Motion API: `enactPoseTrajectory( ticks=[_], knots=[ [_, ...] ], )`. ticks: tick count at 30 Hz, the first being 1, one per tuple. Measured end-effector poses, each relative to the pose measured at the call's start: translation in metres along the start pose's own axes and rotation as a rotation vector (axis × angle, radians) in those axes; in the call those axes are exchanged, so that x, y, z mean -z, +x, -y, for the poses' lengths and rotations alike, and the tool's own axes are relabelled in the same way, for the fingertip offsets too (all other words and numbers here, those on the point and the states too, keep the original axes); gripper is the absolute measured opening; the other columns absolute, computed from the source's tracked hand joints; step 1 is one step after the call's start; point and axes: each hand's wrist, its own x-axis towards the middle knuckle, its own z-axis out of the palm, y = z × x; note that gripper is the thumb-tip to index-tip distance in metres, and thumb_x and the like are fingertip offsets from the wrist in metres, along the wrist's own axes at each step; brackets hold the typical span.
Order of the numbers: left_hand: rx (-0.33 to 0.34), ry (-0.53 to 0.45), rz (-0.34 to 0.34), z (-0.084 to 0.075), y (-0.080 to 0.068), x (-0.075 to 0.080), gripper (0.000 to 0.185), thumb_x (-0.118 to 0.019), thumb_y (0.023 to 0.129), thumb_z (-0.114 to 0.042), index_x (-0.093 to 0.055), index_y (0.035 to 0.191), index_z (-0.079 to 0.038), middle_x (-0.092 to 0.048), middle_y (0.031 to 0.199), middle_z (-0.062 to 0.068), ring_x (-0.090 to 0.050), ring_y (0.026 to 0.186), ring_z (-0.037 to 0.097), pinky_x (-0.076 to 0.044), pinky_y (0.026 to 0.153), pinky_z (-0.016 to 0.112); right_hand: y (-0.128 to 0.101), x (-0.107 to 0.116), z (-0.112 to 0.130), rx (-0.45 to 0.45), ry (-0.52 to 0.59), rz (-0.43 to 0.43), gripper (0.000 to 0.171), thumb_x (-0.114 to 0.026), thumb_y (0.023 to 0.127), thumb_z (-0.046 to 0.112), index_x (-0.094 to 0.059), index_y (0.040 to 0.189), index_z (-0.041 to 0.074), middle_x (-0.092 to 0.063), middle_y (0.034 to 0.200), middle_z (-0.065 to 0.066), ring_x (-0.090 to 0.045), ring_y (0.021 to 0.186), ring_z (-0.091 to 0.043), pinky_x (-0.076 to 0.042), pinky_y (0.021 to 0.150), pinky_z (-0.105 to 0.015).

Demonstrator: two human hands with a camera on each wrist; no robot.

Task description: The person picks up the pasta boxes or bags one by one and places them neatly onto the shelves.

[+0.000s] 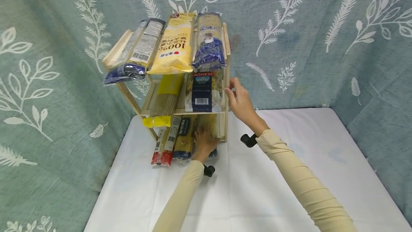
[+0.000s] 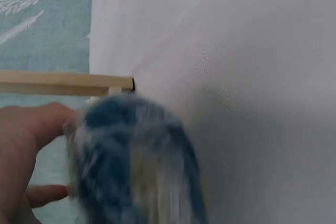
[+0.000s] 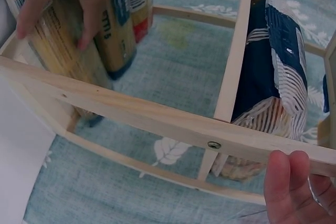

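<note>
My left hand [image 1: 205,141] grips a clear pack of long pasta [image 3: 65,51] on the bottom level of a wooden rack [image 1: 224,128]. Thumb and fingers straddle this pack in the right wrist view; its blue end [image 2: 113,150] shows blurred in the left wrist view. To its left lie a La Sicilia pasta pack [image 1: 184,137] and a pack with a red end [image 1: 162,156]. My right hand [image 1: 242,104] holds the rack's right side, fingertips [image 3: 286,169] against the wooden rail [image 3: 131,106].
On the middle level are a yellow-ended spaghetti pack [image 1: 167,94] and an Agnesi pasta bag [image 1: 202,92]. Across the top lie a blue-ended pack [image 1: 141,47], a yellow pack [image 1: 175,42] and a blue-and-clear pack [image 1: 210,42]. Leaf-patterned curtain [image 1: 276,46] surrounds the white table [image 1: 273,189].
</note>
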Motion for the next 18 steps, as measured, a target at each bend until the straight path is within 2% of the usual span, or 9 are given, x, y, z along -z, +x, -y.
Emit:
enactPoseTrajectory(
  ticks=[3, 8, 13, 18],
  knots=[
    [-0.057, 0.02, 0.005, 0.003, -0.003, 0.008, 0.079, -0.076, 0.079, -0.032, -0.039, 0.144, -0.008, -0.022, 0.149, 0.027, -0.025, 0.13, 0.05, -0.026, 0.098, 0.07, 0.0, -0.001, 0.001, -0.001, 0.009, 0.003, 0.019, -0.042, 0.101, 0.013, -0.043, 0.114, -0.002, -0.05, 0.092, -0.014, -0.051, 0.052, -0.018, -0.044, 0.045, -0.03],
    [-0.166, 0.059, -0.05, 0.005, -0.007, 0.022, 0.071, -0.076, 0.08, -0.031, -0.047, 0.138, -0.004, -0.03, 0.145, 0.028, -0.032, 0.126, 0.05, -0.032, 0.095, 0.067, -0.001, 0.001, 0.003, -0.008, 0.019, 0.009, 0.019, -0.042, 0.102, 0.014, -0.042, 0.113, -0.002, -0.051, 0.085, -0.015, -0.05, 0.048, -0.017, -0.044, 0.042, -0.03],
    [-0.18, 0.023, -0.044, 0.006, -0.009, 0.038, 0.069, -0.077, 0.08, -0.028, -0.048, 0.136, -0.003, -0.034, 0.142, 0.029, -0.033, 0.126, 0.049, -0.031, 0.098, 0.064, -0.002, 0.0, 0.003, -0.026, 0.022, 0.011, 0.021, -0.041, 0.102, 0.017, -0.043, 0.115, 0.0, -0.051, 0.087, -0.013, -0.05, 0.047, -0.018, -0.045, 0.04, -0.028],
    [-0.193, 0.01, -0.051, 0.007, -0.012, 0.052, 0.075, -0.077, 0.079, -0.027, -0.042, 0.142, -0.009, -0.034, 0.142, 0.029, -0.033, 0.126, 0.05, -0.036, 0.094, 0.064, -0.003, 0.0, 0.005, -0.062, 0.047, 0.007, 0.027, -0.042, 0.102, 0.019, -0.043, 0.121, -0.001, -0.051, 0.098, -0.014, -0.052, 0.054, -0.026, -0.048, 0.041, -0.029]
  ],
)
